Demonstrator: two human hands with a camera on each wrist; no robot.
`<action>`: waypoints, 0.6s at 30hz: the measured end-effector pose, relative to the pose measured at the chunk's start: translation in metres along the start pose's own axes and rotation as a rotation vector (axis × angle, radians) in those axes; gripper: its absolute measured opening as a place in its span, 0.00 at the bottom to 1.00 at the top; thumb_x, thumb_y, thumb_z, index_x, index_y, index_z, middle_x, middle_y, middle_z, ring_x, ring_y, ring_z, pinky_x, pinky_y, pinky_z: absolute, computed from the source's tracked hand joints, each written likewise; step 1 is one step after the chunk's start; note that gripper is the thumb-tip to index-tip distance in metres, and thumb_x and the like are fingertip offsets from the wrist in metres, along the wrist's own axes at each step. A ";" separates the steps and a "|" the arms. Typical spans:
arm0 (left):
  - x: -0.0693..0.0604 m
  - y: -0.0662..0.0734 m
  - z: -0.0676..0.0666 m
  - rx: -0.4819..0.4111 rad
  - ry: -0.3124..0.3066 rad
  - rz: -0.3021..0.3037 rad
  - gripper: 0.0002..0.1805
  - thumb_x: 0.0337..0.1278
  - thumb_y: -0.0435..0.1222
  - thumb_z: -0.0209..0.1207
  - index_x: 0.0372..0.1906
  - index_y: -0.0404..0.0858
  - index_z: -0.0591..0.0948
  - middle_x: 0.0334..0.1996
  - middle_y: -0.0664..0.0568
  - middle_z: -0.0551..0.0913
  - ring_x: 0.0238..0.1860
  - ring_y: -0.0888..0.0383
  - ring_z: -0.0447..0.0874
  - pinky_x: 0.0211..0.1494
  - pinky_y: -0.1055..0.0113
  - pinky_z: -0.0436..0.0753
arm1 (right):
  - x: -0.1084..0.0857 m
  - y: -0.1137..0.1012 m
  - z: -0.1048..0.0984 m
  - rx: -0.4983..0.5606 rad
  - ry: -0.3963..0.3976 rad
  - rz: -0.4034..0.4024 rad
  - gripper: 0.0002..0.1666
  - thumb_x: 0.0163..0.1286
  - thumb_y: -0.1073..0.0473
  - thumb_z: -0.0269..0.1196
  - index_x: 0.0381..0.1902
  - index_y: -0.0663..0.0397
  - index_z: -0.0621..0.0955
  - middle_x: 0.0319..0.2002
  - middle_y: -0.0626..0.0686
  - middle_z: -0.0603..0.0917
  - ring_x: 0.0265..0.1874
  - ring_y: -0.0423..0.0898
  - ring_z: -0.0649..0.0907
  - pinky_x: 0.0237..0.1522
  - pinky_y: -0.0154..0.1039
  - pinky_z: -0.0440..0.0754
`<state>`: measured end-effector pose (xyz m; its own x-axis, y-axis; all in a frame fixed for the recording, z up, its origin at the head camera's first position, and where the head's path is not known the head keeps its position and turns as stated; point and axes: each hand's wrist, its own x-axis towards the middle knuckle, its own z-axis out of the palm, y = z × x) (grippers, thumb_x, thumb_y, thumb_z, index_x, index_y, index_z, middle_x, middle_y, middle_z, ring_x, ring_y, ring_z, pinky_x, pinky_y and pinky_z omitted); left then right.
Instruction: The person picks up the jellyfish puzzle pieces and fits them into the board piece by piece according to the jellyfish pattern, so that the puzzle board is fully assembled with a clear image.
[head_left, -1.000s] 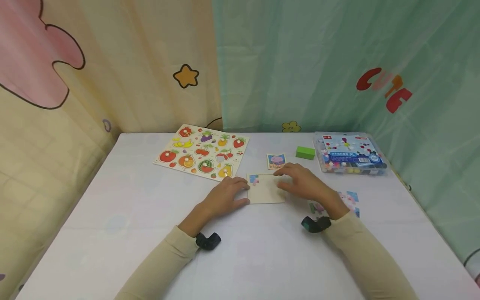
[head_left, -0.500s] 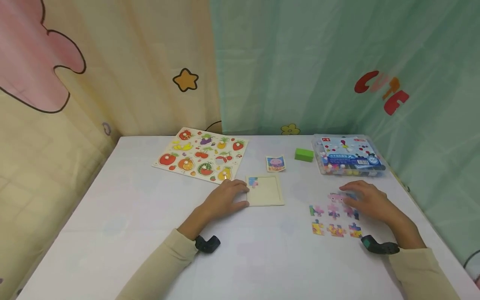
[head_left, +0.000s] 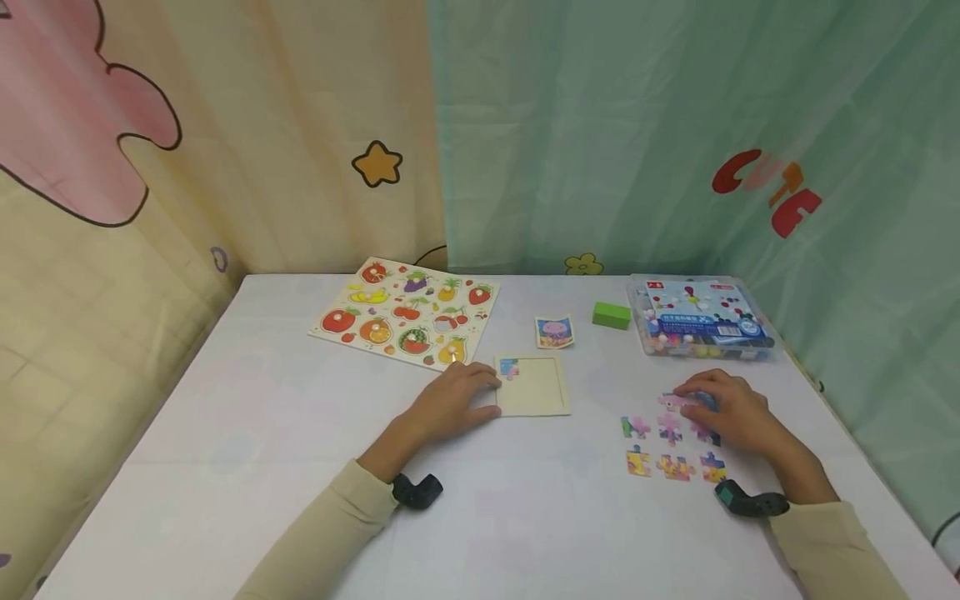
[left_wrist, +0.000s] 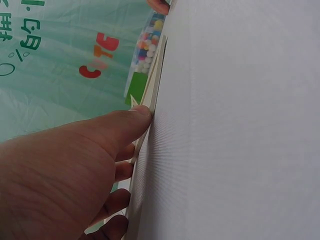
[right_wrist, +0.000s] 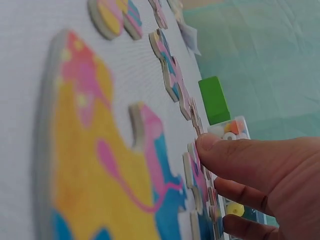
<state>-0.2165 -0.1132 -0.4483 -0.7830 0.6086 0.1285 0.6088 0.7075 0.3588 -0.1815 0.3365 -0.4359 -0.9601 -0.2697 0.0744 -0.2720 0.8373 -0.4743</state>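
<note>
As a patterned curtain (head_left: 540, 125) hangs at twelve o'clock behind the white table (head_left: 225, 417), the other positions are read from a shallow square tray (head_left: 536, 396) near mid-table; the fruit board (head_left: 394, 323) lies at ten o'clock, and the clear box (head_left: 701, 315) with a printed blue label at two; the left hand (head_left: 442, 404) rests at nine, open and relaxed, thumb and fingers touching the tray's edge; the right hand (head_left: 735, 412) is at three, thumb and fingers bent over the farthest loose puzzle pieces (head_left: 676, 468), though whether it pinches one cannot be told; a picture card (head_left: 554, 332) sits at one, and a green block (head_left: 611, 316) between one and two; the loose pieces lie in rows between three and four; a small puzzle section (head_left: 508, 368) fills the tray's ten o'clock corner.
</note>
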 end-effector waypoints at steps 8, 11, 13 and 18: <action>-0.001 0.000 0.000 0.002 -0.007 -0.007 0.24 0.65 0.50 0.66 0.60 0.43 0.82 0.63 0.52 0.78 0.63 0.53 0.72 0.67 0.58 0.70 | 0.000 0.002 0.006 -0.045 0.029 -0.021 0.14 0.68 0.62 0.69 0.50 0.54 0.85 0.54 0.62 0.78 0.53 0.68 0.74 0.45 0.68 0.63; -0.001 0.000 0.001 0.008 -0.003 -0.007 0.24 0.64 0.50 0.66 0.60 0.43 0.82 0.63 0.52 0.78 0.62 0.53 0.72 0.66 0.59 0.71 | 0.000 0.002 0.008 -0.059 0.043 -0.029 0.13 0.68 0.63 0.69 0.50 0.54 0.84 0.53 0.61 0.79 0.52 0.67 0.75 0.45 0.68 0.63; -0.001 0.000 0.000 0.005 -0.001 -0.004 0.24 0.64 0.50 0.66 0.60 0.43 0.82 0.63 0.52 0.78 0.62 0.54 0.72 0.65 0.59 0.72 | 0.000 0.001 0.009 -0.058 0.047 -0.029 0.13 0.68 0.63 0.68 0.50 0.54 0.83 0.53 0.61 0.79 0.52 0.67 0.75 0.45 0.68 0.63; -0.001 0.000 -0.002 -0.005 -0.010 -0.008 0.24 0.65 0.50 0.65 0.60 0.43 0.82 0.63 0.52 0.78 0.63 0.53 0.72 0.65 0.59 0.72 | 0.002 0.000 0.012 -0.055 0.051 -0.033 0.14 0.68 0.62 0.69 0.50 0.55 0.82 0.53 0.60 0.79 0.53 0.66 0.75 0.45 0.66 0.63</action>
<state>-0.2156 -0.1145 -0.4469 -0.7865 0.6065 0.1165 0.6019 0.7106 0.3644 -0.1821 0.3304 -0.4458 -0.9522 -0.2741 0.1350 -0.3056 0.8534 -0.4223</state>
